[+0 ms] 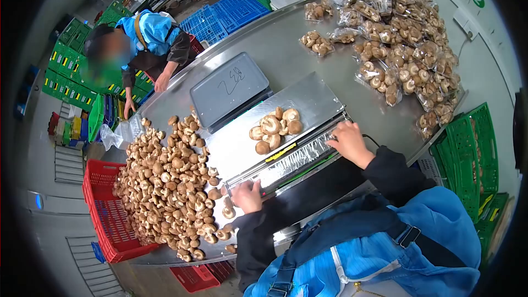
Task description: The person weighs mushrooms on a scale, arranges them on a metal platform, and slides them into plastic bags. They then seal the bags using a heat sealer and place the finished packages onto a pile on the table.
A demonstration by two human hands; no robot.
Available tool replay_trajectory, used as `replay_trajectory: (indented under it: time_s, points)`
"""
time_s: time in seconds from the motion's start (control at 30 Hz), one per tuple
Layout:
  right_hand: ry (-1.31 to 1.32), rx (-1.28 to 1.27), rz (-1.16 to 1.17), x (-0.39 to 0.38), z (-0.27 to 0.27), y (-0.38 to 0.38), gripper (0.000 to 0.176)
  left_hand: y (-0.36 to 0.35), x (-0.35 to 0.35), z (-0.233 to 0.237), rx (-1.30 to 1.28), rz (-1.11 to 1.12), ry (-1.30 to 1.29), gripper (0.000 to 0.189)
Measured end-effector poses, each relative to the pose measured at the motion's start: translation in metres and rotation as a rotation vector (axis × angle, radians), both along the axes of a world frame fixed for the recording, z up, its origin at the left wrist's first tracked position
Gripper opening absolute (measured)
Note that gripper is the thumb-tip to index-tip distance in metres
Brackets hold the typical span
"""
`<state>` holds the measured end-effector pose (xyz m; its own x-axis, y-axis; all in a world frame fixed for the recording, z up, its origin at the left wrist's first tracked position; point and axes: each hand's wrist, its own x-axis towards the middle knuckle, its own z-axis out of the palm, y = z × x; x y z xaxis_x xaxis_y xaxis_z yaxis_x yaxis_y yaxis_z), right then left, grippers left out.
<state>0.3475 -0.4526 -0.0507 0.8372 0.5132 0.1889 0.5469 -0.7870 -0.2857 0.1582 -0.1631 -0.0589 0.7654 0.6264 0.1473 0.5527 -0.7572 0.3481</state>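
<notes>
A film wrapping machine (327,91) with a flat metal top lies in front of me on the steel table. A small cluster of brown mushrooms (270,125) rests on its plate. Along the near side runs a roll of clear plastic film (300,157). At the film's left end, my left hand (246,196) is closed with the thumb raised, close to a few loose mushrooms. My right hand (352,143) has its fingers curled over the film's right end. Both hands appear to grip the film's edge, though the fingertips are partly hidden.
Loose mushrooms (170,181) are heaped at left, spilling from a red crate (102,187). A grey scale (230,89) stands behind the machine. Bagged mushrooms (407,49) pile up at right, above green crates (465,154). A co-worker (151,33) leans over the far left edge.
</notes>
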Motion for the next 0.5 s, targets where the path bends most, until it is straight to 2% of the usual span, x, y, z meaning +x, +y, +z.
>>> replay_trajectory:
  time_s: [0.1, 0.17, 0.2, 0.23, 0.3, 0.37, 0.4, 0.43, 0.47, 0.5]
  points:
    - [0.227, 0.214, 0.152, 0.013, -0.009, 0.009, 0.018, 0.010, 0.015, -0.011, -0.332, -0.070, -0.080, 0.023]
    - [0.819, 0.337, 0.138, 0.029, 0.016, -0.007, 0.016, 0.045, 0.008, -0.006, -0.897, -0.131, -0.009, 0.023]
    - [1.118, 0.678, 0.268, 0.035, 0.019, -0.021, 0.015, 0.062, 0.003, 0.007, -1.229, -0.292, -0.129, 0.022]
    - [1.264, 0.886, 0.278, 0.039, 0.030, -0.030, 0.013, 0.053, 0.007, 0.059, -1.444, -0.249, -0.192, 0.022]
    - [1.469, 1.146, 0.275, 0.041, 0.064, -0.031, 0.017, 0.066, 0.013, 0.089, -1.598, -0.296, -0.261, 0.020]
    - [1.417, 1.407, 0.383, 0.054, 0.084, -0.010, 0.017, 0.068, 0.037, 0.108, -1.770, -0.383, -0.538, 0.016]
    - [1.383, 1.537, 0.433, 0.062, 0.090, 0.005, 0.017, 0.060, 0.056, 0.122, -1.758, -0.268, -0.741, 0.017]
    - [1.274, 1.618, 0.407, 0.071, 0.095, 0.025, 0.016, 0.076, 0.077, 0.101, -1.921, -0.422, -0.891, 0.015]
    - [1.162, 1.694, 0.381, 0.082, 0.098, 0.045, 0.014, 0.070, 0.099, 0.105, -1.754, -0.384, -0.894, 0.013]
    - [1.074, 1.661, 0.353, 0.097, 0.091, 0.068, 0.013, 0.066, 0.125, 0.099, -1.623, -0.439, -0.957, 0.015]
